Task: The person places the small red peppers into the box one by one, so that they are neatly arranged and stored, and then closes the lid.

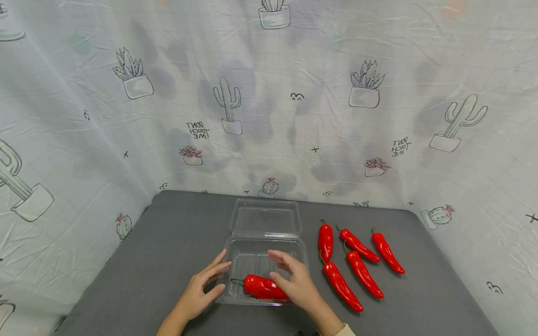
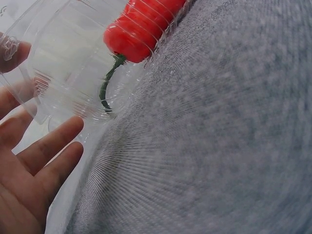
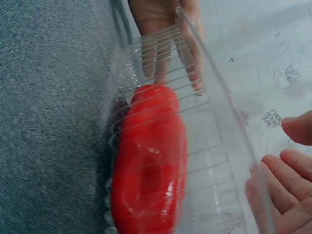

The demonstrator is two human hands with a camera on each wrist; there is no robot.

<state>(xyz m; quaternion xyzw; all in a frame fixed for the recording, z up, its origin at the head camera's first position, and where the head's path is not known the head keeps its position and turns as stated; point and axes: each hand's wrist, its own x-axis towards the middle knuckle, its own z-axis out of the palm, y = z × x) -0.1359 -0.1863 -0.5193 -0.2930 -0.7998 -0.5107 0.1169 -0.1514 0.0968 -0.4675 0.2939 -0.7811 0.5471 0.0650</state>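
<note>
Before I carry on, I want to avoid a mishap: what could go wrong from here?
The light-looking clear container might slide if bumped, since the left hand lies open at its side, not gripping it.

The right forearm is near the loose red peppers, so a wide swing could nudge them.

The pepper inside has its stem pointing toward the left wall; it may snag if shifted that way.
</note>
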